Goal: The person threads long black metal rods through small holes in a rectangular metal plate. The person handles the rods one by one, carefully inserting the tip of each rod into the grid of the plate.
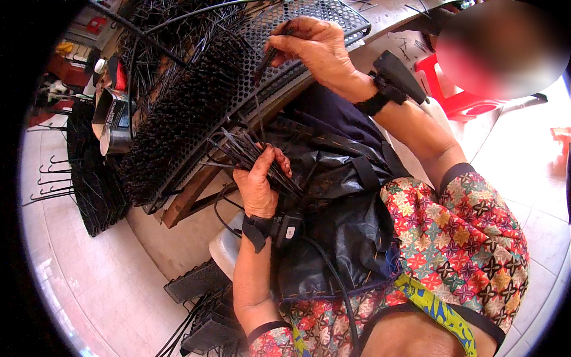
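Observation:
My left hand (260,179) is closed round a bundle of thin black strips (241,147), which fan out above and below the fist. Over a black perforated panel (291,47), my right hand (318,53) pinches a dark strip (264,64) between thumb and fingers. A dense mass of black bristle-like strips (190,107) covers the panel's left part, standing up from it. The bare holes show along its right part and near edge. A black apron (333,238) covers my lap below the hands. Both wrists carry black straps with small devices.
A tangled heap of black strips (172,41) lies beyond the panel. At the left stand a metal can (116,140) and black panels with hooked wires (95,178). More dark panels (214,321) lie low on the floor. A red plastic stool (458,107) and a blurred person are at upper right.

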Tool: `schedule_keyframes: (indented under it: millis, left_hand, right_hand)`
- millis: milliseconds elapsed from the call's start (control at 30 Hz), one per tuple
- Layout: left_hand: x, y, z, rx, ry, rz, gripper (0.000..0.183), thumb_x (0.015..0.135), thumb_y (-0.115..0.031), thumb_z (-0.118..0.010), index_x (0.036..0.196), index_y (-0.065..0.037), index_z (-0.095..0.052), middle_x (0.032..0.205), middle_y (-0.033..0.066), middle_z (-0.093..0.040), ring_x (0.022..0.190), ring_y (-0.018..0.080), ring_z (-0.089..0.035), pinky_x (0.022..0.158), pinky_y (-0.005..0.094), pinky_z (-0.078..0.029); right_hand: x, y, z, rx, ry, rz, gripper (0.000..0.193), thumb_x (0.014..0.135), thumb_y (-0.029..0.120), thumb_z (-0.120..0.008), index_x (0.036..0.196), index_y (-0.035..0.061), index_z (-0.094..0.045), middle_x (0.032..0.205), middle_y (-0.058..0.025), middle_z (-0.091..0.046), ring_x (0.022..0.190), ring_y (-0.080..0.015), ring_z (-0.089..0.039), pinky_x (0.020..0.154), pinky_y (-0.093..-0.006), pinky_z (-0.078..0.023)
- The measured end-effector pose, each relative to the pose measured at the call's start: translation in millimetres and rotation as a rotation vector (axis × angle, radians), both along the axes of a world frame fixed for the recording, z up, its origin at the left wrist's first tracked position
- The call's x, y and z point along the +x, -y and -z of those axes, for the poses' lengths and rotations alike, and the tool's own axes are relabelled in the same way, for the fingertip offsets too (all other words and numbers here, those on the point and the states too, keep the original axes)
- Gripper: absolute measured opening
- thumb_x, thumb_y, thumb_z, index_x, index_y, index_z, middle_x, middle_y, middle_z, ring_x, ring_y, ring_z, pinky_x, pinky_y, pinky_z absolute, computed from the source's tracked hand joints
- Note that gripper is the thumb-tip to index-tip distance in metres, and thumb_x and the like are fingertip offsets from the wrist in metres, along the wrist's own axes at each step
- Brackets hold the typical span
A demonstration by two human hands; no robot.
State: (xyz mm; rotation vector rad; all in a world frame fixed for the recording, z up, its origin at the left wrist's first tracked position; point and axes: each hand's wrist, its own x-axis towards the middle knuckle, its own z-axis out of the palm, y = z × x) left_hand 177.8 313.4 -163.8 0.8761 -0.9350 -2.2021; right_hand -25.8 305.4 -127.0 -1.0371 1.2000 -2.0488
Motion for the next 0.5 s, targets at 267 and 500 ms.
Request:
schedule_keyframes:
  millis: [267, 500]
  left_hand:
    - [1.8, -0.1, 2.2, 0.034, -0.02, -0.024, 0.013, 0.074, -0.008, -0.059, 0.08, -0.005, -0.048, 0.063, 0.0086, -0.052, 0.052, 0.0179, -0.051, 0.044, 0.0278, -0.042]
    - [1.8, 1.3, 6.5, 0.035, -0.032, -0.015, 0.012, 0.075, -0.008, -0.058, 0.081, -0.006, -0.047, 0.064, 0.0085, -0.052, 0.052, 0.0183, -0.051, 0.044, 0.0281, -0.042]
  right_hand:
    - [0.8, 19.5, 8.2, -0.07, -0.179, 0.063, 0.008, 0.071, 0.003, -0.061, 0.078, -0.0014, -0.06, 0.065, -0.0025, -0.059, 0.052, -0.006, -0.051, 0.047, -0.0173, -0.041]
    - [-2.5, 19.2, 7.9, -0.036, -0.359, 0.034, 0.009, 0.073, 0.004, -0.06, 0.081, 0.0005, -0.06, 0.066, -0.0009, -0.057, 0.056, -0.0053, -0.05, 0.051, -0.0177, -0.041]
